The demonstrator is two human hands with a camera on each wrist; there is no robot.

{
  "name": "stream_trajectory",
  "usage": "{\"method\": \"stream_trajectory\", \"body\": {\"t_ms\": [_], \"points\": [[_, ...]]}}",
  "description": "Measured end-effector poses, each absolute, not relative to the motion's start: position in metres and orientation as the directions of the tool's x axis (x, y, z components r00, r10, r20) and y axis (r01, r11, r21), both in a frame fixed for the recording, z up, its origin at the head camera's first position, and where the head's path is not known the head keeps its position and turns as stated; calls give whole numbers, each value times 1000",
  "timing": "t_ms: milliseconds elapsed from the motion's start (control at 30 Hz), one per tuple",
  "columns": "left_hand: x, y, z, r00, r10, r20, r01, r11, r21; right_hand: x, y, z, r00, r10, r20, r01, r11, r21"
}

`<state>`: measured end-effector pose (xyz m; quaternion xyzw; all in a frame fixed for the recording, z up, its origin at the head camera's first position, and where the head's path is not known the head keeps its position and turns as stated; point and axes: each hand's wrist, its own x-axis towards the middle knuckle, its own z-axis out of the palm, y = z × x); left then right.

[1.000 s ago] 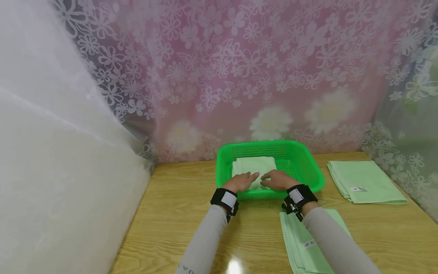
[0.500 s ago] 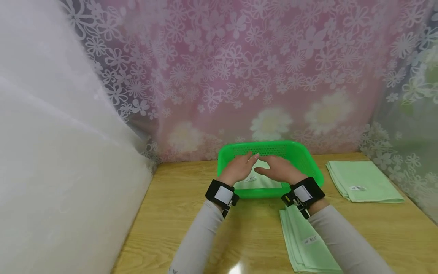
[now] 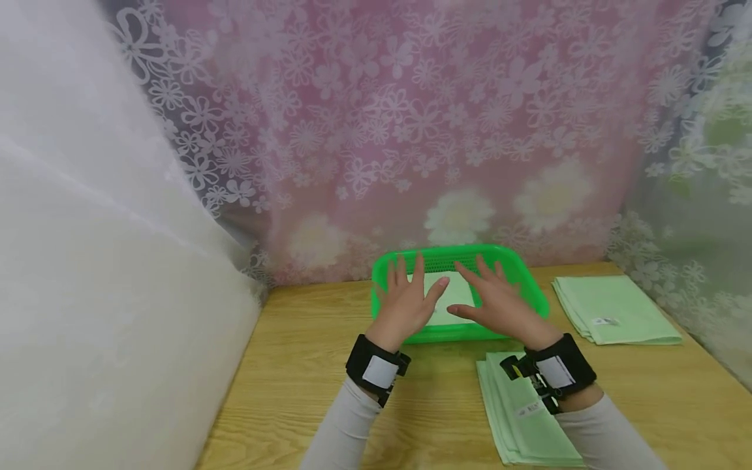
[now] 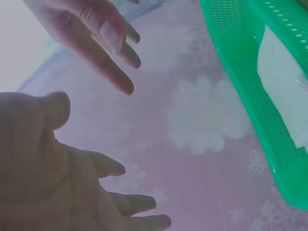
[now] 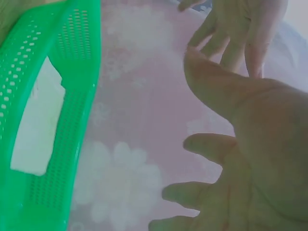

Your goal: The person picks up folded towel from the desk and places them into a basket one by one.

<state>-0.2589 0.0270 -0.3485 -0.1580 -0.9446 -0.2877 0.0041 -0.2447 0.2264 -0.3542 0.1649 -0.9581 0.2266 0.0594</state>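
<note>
A green plastic basket [image 3: 452, 331] with perforated walls stands at the back of the table, and a folded pale green towel [image 3: 451, 297] lies inside it. In the head view my left hand [image 3: 405, 307] is over the basket's left side, fingers straight and spread. My right hand [image 3: 499, 303] is over its right side, fingers likewise spread. Nothing is held in either. Both wrist views show the hands apart from the basket wall, with the towel [image 4: 281, 82] lying low within it. Wrist straps with small cameras are on both arms.
One folded green towel [image 3: 617, 310] with a white label lies right of the basket. Another folded towel [image 3: 523, 418] lies in front, partly under the right forearm. A flowered curtain [image 3: 364, 130] hangs behind the wooden table [image 3: 299, 365]; white sheeting [image 3: 106, 261] covers the left side.
Both hands have risen off the towel in the basket and drawn back toward the person, their fingers now straightened and spread wider. The towel stays in the basket.
</note>
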Motion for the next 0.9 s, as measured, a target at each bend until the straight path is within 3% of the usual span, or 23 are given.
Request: {"method": "stream_trajectory", "body": {"t_ms": [167,333,600,900], "points": [[-247,31,-340,-947,301,114,318,824,469,-233,231,-347,-942,-273,198,-331,853,-404],[-237,32,-343,-942,320,97,327,819,471,-216,252,-349,-947,-253,200,-316,854,-415],[-215,21,-359,-944,317,93,311,756,576,-175,341,-366,-985,-105,135,-157,867,-472],[-203,24,-375,-936,339,97,340,801,492,-140,405,-388,-993,-2,122,-58,885,-461]]}}
